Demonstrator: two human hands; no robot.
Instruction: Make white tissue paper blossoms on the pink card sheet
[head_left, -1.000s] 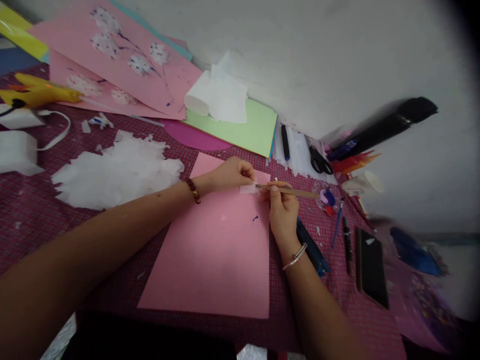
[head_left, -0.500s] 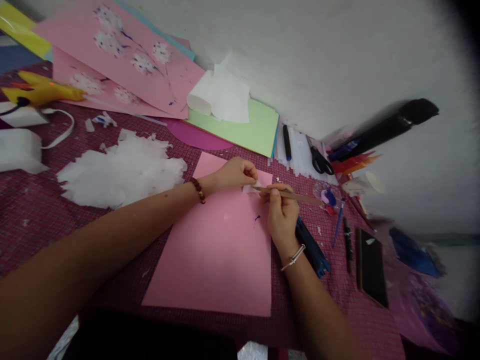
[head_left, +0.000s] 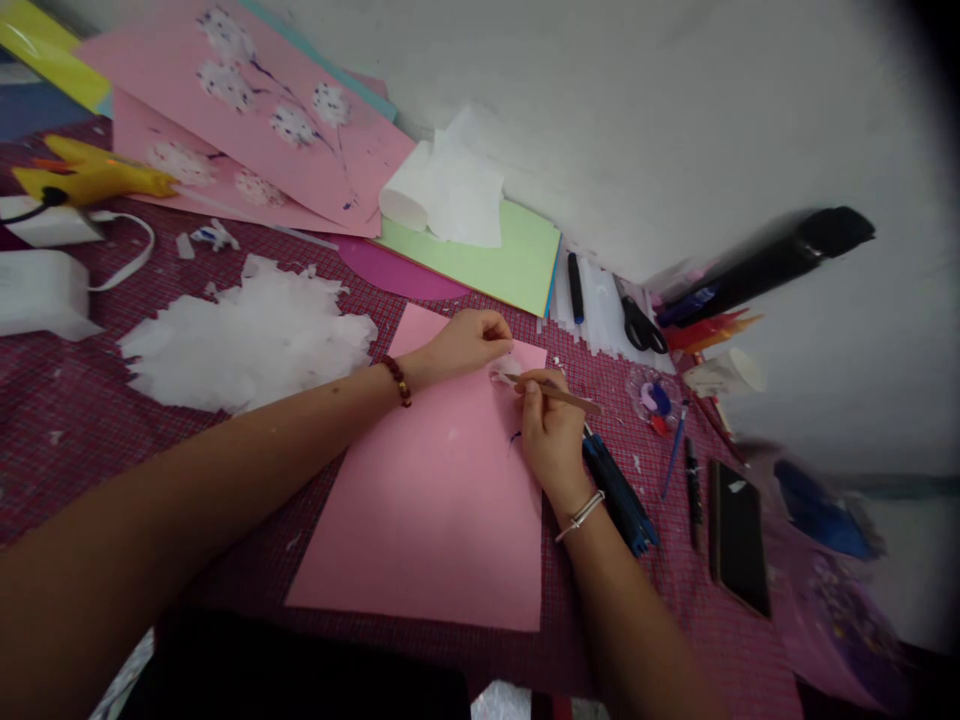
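Note:
A pink sheet of paper (head_left: 435, 510) lies before me on the checked cloth. Near its far right edge is a small piece of white tissue paper (head_left: 504, 370). My left hand (head_left: 476, 338) is closed in a pinch just above that piece; whether the fingertips grip anything is too small to make out. In my right hand (head_left: 551, 425), a flat wooden stick (head_left: 566, 397) is held like a pen, its tip at the tissue. A small dark purple mark (head_left: 514, 437) shows on the pink sheet. Left of it spreads a pile of torn white tissue (head_left: 247, 335).
A blue stapler-like tool (head_left: 619, 490) lies beside my right wrist. Farther right are a pen (head_left: 694, 495) and a phone (head_left: 739, 535). Scissors (head_left: 641, 325), a tissue roll (head_left: 442, 190) and flower-decorated pink sheets (head_left: 300, 180) line the wall. A yellow glue gun (head_left: 97, 172) lies far left.
The right hand and stick have shifted slightly left toward the tissue. The tissue piece looks more bunched around the stick's tip, and the left fingertips sit a little higher.

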